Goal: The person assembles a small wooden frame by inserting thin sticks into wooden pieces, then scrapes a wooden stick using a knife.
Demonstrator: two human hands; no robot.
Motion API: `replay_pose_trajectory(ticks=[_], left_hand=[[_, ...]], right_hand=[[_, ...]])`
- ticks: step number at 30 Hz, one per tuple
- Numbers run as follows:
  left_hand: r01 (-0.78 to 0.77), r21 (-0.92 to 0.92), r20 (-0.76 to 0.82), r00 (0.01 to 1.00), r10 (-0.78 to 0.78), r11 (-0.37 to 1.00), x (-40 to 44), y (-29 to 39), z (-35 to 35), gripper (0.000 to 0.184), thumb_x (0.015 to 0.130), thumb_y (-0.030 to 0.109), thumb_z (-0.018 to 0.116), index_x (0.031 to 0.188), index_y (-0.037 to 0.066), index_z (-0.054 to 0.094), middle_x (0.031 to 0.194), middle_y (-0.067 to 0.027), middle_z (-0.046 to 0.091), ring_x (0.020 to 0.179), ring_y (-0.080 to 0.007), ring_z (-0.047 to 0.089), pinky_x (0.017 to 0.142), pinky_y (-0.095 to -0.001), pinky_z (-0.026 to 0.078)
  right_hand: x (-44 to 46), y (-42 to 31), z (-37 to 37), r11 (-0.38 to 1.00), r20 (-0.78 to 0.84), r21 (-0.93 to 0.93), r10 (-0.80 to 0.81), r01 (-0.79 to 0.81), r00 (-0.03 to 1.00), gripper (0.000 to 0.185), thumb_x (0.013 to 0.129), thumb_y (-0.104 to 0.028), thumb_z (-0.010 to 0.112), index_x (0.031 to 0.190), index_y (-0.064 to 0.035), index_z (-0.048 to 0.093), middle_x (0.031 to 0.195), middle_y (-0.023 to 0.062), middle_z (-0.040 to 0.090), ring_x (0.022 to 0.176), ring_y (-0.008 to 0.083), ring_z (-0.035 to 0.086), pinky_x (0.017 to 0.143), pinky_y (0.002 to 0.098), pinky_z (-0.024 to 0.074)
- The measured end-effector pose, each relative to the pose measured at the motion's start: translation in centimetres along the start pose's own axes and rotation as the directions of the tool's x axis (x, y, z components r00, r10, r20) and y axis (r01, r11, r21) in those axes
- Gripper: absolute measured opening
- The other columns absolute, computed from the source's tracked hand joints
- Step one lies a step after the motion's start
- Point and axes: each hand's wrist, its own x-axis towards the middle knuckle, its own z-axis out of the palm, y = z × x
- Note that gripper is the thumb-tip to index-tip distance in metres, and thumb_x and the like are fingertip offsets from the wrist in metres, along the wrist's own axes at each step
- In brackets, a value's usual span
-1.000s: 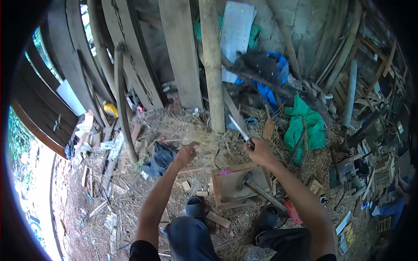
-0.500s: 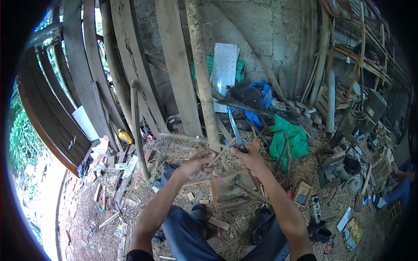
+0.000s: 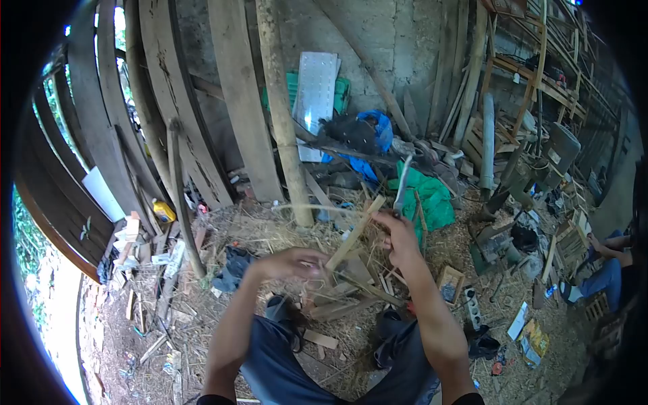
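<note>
My left hand (image 3: 297, 263) is closed on the lower end of a pale wooden stick (image 3: 352, 236), which slants up to the right. In my right hand (image 3: 399, 237) is a knife, its handle mostly hidden by the fingers and its blade (image 3: 403, 181) pointing up. The blade stands apart from the stick, to its right. A thin pale strip (image 3: 317, 208), blurred, runs leftward from near the stick's upper end. Below the hands, a wood block (image 3: 337, 307) lies on the ground between my feet, with a wooden handle (image 3: 372, 289) across it.
A bamboo pole (image 3: 287, 135) rises in front of me. Behind it are a green bag (image 3: 425, 192) and blue plastic (image 3: 381, 131). Planks line the left wall. At right are a small wooden box (image 3: 449, 283), a power strip (image 3: 472, 307) and a seated person (image 3: 607, 270).
The knife has moved away from the stick to the right, its blade more upright. More of the stick now shows, slanting up right. The whole view has shifted slightly.
</note>
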Motion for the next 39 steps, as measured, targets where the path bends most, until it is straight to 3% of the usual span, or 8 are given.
replay_pose_trajectory(ticks=[3, 7, 12, 17, 19, 27, 31, 39], left_hand=[[0.193, 0.240, -0.055, 0.981, -0.185, 0.952, -0.2, -7.4, -3.8, 0.039, 0.089, 0.028, 0.063, 0.120, 0.004, 0.058, 0.121, -0.0125, 0.059, 0.108, -0.0286, 0.059, 0.091, -0.0409, 0.046], [0.070, 0.133, -0.643, 0.765, 0.033, 0.989, 1.0, -2.2, -0.6, 0.040, 0.091, 0.032, 0.061, 0.114, -0.001, 0.060, 0.105, -0.0133, 0.065, 0.100, -0.0241, 0.062, 0.086, -0.0357, 0.048], [-0.184, -0.169, -0.419, 0.903, 0.099, 0.968, 5.0, -2.1, 2.6, 0.029, 0.092, 0.022, 0.061, 0.107, -0.003, 0.061, 0.096, -0.0082, 0.065, 0.084, -0.0131, 0.061, 0.080, -0.0268, 0.048], [0.021, -0.499, -0.243, 0.956, -0.164, 0.866, 3.5, -2.9, 1.4, 0.028, 0.092, 0.020, 0.060, 0.109, -0.003, 0.059, 0.098, -0.0061, 0.063, 0.086, -0.0106, 0.058, 0.076, -0.0250, 0.047], [0.023, -0.642, -0.197, 0.961, -0.193, 0.767, 3.0, -2.5, 1.1, 0.028, 0.093, 0.019, 0.058, 0.111, -0.003, 0.057, 0.099, -0.0060, 0.062, 0.087, -0.0109, 0.058, 0.074, -0.0245, 0.046], [0.014, -0.954, 0.005, 1.000, -0.031, 0.299, 2.4, -0.4, 1.8, 0.035, 0.100, 0.025, 0.043, 0.119, -0.003, 0.047, 0.079, 0.0022, 0.041, 0.067, -0.0084, 0.039, 0.057, -0.0219, 0.035], [0.014, -0.794, -0.055, 0.994, -0.095, 0.608, 2.2, 0.3, 2.9, 0.032, 0.101, 0.024, 0.041, 0.119, -0.001, 0.046, 0.078, 0.0020, 0.040, 0.065, -0.0073, 0.037, 0.054, -0.0211, 0.032], [-0.181, -0.742, -0.248, 0.969, -0.014, 0.646, 2.6, -0.4, 3.9, 0.022, 0.102, 0.025, 0.039, 0.097, 0.005, 0.046, 0.076, 0.0015, 0.039, 0.059, -0.0071, 0.034, 0.050, -0.0208, 0.028]], right_hand=[[0.9, 0.4, -1.4, 0.999, -0.088, 0.037, 0.033, -0.029, 0.996, 0.023, 0.077, -0.017, 0.074, 0.093, -0.0082, 0.060, 0.084, -0.0017, 0.057, 0.048, 0.0046, 0.036, 0.041, 0.0206, 0.0261], [1.6, 1.1, -0.6, 0.998, -0.064, -0.051, 0.027, -0.031, 0.998, 0.024, 0.079, -0.019, 0.074, 0.095, -0.0066, 0.061, 0.078, -0.0020, 0.057, 0.049, 0.0035, 0.035, 0.043, 0.0209, 0.0265], [3.0, 3.6, 0.6, 0.988, -0.002, -0.142, 0.058, -0.057, 0.998, 0.020, 0.081, -0.018, 0.072, 0.091, -0.0019, 0.065, 0.068, -0.0015, 0.059, 0.051, 0.0062, 0.043, 0.044, 0.0246, 0.0308], [6.9, 3.4, -3.7, 0.766, -0.162, -0.603, -0.388, 0.220, 0.907, 0.029, 0.086, -0.025, 0.068, 0.099, 0.0005, 0.067, 0.069, 0.0034, 0.064, 0.060, 0.0143, 0.057, 0.055, 0.0321, 0.0425], [6.8, 1.7, -4.8, 0.436, -0.207, -0.896, -0.583, 0.087, 0.785, 0.031, 0.087, -0.032, 0.067, 0.095, -0.0018, 0.067, 0.065, 0.0010, 0.061, 0.059, 0.0118, 0.054, 0.057, 0.0313, 0.0422], [1.9, 3.9, 2.2, 0.857, 0.131, -0.494, -0.092, 0.146, 0.987, 0.038, 0.084, -0.038, 0.068, 0.082, -0.0011, 0.065, 0.066, -0.0021, 0.057, 0.056, 0.0076, 0.048, 0.054, 0.0273, 0.0394], [1.7, 4.0, 3.3, 0.831, 0.161, -0.463, -0.263, 0.308, 0.951, 0.032, 0.085, -0.032, 0.068, 0.076, -0.0014, 0.064, 0.063, 0.0000, 0.058, 0.055, 0.0089, 0.049, 0.054, 0.0266, 0.0391], [0.6, 4.8, 2.1, -0.060, 0.518, -0.832, -0.439, 0.551, 0.734, 0.021, 0.081, -0.022, 0.061, 0.074, -0.0034, 0.067, 0.071, 0.0145, 0.066, 0.062, 0.0335, 0.064, 0.059, 0.0448, 0.0498]])
